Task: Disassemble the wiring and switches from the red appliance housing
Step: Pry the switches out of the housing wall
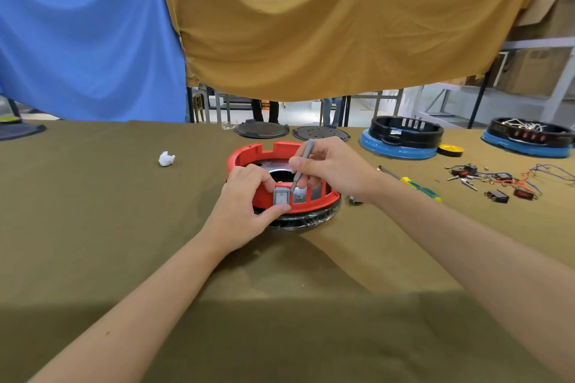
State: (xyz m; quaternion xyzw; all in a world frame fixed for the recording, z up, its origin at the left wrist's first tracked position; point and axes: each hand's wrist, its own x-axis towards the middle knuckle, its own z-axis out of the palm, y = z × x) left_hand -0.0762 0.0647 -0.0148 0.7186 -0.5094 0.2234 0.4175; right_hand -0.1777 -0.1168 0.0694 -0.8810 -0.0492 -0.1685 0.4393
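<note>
While left hand (245, 199) pinches grey switch (281, 197) (rocker marks unreadable), right hand (329, 165) grips tool (301, 165).

Your left hand (245, 196) covers the near-left wall of the red housing (264, 152), and your fingers (263, 179) hide whatever sits behind the grey switch (281, 197). The loose parts (497, 180) far right on the counter (124, 227) are too small to identify, and the right-hand black housing (529, 134) is cut off by the edge.

No legible text anywhere.
</note>
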